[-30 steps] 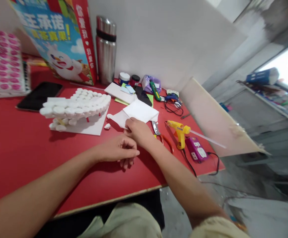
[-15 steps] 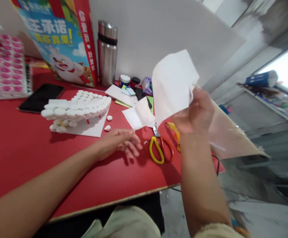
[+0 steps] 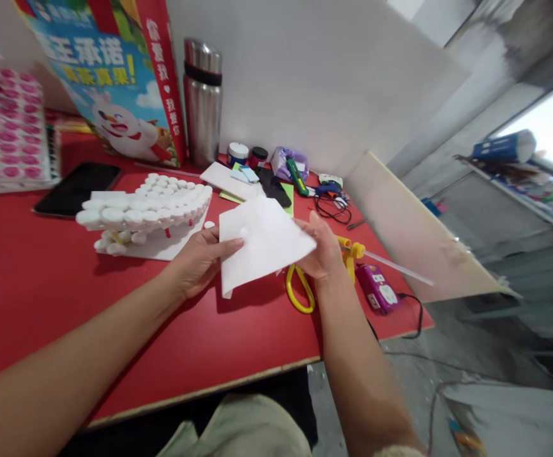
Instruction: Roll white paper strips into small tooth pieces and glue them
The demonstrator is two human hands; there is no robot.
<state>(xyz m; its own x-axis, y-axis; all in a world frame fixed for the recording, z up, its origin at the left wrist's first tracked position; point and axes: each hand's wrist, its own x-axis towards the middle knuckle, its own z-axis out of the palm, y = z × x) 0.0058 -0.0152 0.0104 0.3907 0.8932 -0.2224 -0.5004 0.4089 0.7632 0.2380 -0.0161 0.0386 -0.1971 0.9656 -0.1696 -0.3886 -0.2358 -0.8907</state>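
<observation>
A sheet of white paper (image 3: 264, 244) is held up above the table, tilted, its right corner slightly blurred. My left hand (image 3: 200, 257) pinches its left edge, thumb on top and fingers beneath. At the other end, my right hand (image 3: 323, 251) holds the sheet's right side, with its fingers partly hidden behind the paper. Below the right hand lie scissors, their yellow handle (image 3: 300, 290) showing and the rest mostly covered. Left of the paper stands a model of white rounded pieces (image 3: 148, 206) on a white board, with a small white piece (image 3: 208, 225) next to it.
A yellow glue gun (image 3: 352, 251) and a purple power socket (image 3: 378, 289) lie at the right table edge. Behind are a steel flask (image 3: 203, 105), paint jars (image 3: 237, 153), a green cutter (image 3: 297, 176) and a printed bag (image 3: 110, 82). A black phone (image 3: 77, 188) lies left.
My right hand picked the paper up from the table, swung it up to the right, then brought it back down in front of me. My left hand opened, then took its left edge.
</observation>
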